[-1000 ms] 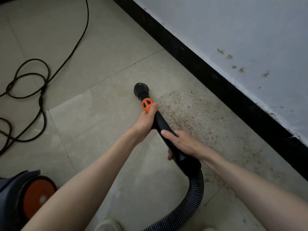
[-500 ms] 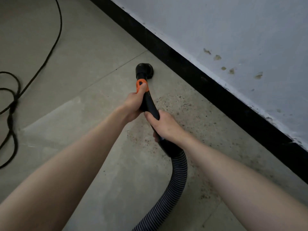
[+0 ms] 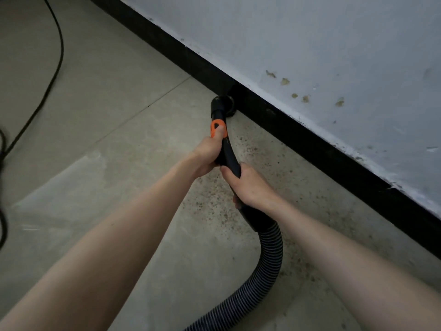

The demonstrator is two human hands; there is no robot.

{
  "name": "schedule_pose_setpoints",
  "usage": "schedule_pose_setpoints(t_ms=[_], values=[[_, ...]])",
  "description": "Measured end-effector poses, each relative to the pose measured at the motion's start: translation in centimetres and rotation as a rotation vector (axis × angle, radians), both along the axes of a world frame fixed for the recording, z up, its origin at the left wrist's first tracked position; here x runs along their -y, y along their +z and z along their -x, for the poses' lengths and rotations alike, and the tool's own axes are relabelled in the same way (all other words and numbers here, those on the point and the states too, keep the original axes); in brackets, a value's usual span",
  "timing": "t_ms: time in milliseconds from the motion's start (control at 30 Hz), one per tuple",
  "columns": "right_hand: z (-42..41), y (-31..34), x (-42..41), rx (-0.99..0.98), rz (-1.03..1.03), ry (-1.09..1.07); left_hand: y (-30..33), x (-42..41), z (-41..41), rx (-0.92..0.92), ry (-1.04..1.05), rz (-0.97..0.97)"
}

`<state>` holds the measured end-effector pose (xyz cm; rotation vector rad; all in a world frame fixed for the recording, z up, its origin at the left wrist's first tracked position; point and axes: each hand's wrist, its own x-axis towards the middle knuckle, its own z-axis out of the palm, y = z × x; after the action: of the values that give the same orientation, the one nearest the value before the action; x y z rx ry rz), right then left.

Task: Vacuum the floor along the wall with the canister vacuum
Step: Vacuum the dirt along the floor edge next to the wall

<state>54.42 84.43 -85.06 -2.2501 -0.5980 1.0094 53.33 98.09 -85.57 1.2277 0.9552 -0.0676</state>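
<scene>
Both the left hand and right hand grip the unlabelled vacuum wand.

black cable at left

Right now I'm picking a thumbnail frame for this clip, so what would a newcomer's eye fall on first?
Centre frame, the left hand and right hand grip the black vacuum wand with its orange collar, whose round black nozzle meets the black baseboard. The brown-speckled dirt patch spreads over the grey floor tile beside the wand. The ribbed black hose curls off towards the bottom edge.
</scene>
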Motion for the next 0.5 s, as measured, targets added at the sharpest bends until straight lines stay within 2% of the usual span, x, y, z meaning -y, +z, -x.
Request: schedule_pose_setpoints(t_ms=[500], values=[[2.7,1.1,7.9,-0.111,-0.043,-0.135,1.9,8.1,1.4,-0.015,-0.158,-0.056]])
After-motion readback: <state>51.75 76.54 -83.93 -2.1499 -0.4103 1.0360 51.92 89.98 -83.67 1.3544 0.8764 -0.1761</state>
